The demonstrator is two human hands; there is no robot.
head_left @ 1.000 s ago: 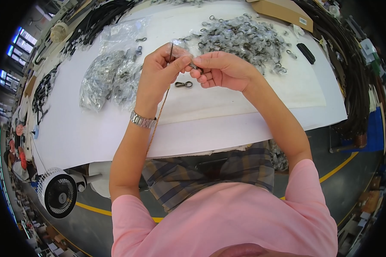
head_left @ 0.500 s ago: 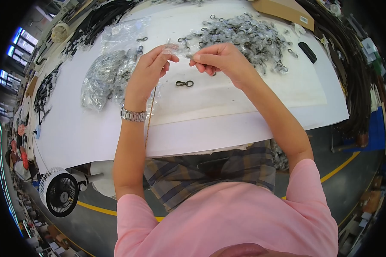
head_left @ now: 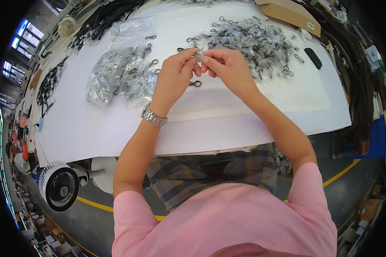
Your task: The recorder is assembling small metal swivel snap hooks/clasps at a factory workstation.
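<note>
The left hand (head_left: 176, 73) and the right hand (head_left: 230, 67) meet at the fingertips, pinching a small clear plastic wrapper (head_left: 200, 55) between them. Just below the left hand's fingertips lies a dark snap hook (head_left: 193, 83), partly hidden. Beyond the right hand spreads a pile of wrapped hooks (head_left: 255, 45); past it, a cardboard box (head_left: 285, 13) bears a pale label (head_left: 311, 26), its print too small to read. Left of and below the left hand, a fan (head_left: 60, 186) carries a small light hub mark (head_left: 64, 191), likewise illegible.

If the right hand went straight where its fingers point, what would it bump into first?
The left hand, most likely: it sits just across from the right hand, with a bit of clear plastic at their fingertips. Whether they already touch is hard to tell.
</note>
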